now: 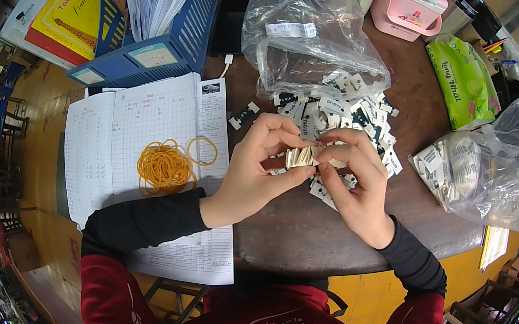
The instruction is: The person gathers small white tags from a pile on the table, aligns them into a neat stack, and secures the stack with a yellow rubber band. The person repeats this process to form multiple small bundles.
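Observation:
Between my two hands is a small stack of labels (300,158), cream-coloured at its edges. My left hand (257,169) grips the stack between thumb and fingers. On the stack's right end, my right hand (355,180) pinches with thumb and forefinger; whether a single label is between them is hard to make out. Just beyond my hands lies a loose pile of black and white labels (362,113), partly hidden by my fingers. A clear plastic bag (319,44) rests at the far side of that pile, with some labels at its mouth.
Yellow rubber bands (166,167) lie heaped on an open notebook (139,122) at left. Behind stands a blue file holder (187,39) with papers. At right are a green tissue pack (461,83), a bag of label bundles (471,168) and a pink container (408,9) on the brown table (302,234).

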`<state>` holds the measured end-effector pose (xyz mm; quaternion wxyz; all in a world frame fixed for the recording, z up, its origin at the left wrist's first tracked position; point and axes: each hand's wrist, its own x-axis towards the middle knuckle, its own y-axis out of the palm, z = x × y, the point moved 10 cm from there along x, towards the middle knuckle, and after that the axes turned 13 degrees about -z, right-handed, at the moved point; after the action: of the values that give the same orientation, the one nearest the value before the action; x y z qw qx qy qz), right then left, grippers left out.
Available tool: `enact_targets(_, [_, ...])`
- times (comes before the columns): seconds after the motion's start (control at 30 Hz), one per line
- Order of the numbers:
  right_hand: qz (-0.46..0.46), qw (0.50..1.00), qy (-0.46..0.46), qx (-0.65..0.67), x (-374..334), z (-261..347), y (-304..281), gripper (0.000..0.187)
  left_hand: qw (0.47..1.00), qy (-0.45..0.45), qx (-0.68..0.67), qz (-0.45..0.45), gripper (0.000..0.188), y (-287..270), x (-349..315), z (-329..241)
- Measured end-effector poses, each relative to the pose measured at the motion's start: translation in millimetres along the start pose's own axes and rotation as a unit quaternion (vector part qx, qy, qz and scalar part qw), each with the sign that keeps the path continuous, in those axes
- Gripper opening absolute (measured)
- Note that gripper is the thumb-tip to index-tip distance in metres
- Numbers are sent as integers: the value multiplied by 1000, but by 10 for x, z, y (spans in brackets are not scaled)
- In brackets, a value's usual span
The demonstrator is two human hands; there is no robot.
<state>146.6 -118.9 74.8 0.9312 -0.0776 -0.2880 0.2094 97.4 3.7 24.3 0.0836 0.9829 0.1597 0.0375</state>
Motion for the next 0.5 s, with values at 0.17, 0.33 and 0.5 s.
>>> enact_targets(0.17, [-13,999,-37,-29,10,52,-20,18,1000,2,10,-9,45,-10,-10,-8])
enact_targets(0.33, [2,999,-27,-21,-13,38,12,26,1000,12,23,-3,48,-8,-14,-24])
enact_targets(0.5, [-9,999,-36,-14,-3,49,-5,25,1000,11,25,-1,48,-5,-16,-19])
